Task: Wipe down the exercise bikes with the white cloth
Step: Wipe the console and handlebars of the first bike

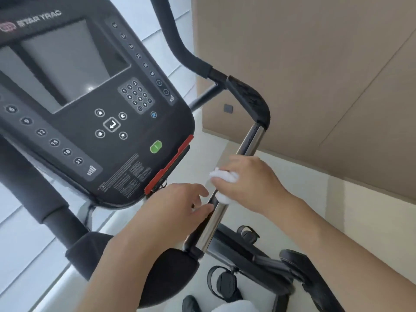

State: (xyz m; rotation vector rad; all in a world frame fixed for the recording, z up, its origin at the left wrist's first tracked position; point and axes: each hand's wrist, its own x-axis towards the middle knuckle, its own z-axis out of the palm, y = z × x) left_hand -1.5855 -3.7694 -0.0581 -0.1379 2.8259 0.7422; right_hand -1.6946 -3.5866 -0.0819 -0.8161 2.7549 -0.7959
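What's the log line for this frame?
right hand: white cloth on chrome handlebar | left hand: open, beside bar

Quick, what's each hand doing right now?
Left hand: open, fingertips touching the chrome bar.
Right hand: closed on the white cloth, on the bar.

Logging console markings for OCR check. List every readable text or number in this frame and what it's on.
"6 9 12 15 18 21": left button strip of console.
"1" to "9", "0": keypad.
Top brand line: appears mirrored, not reliably readable.
Right button strip: blurred.
Fine-print block: too small.
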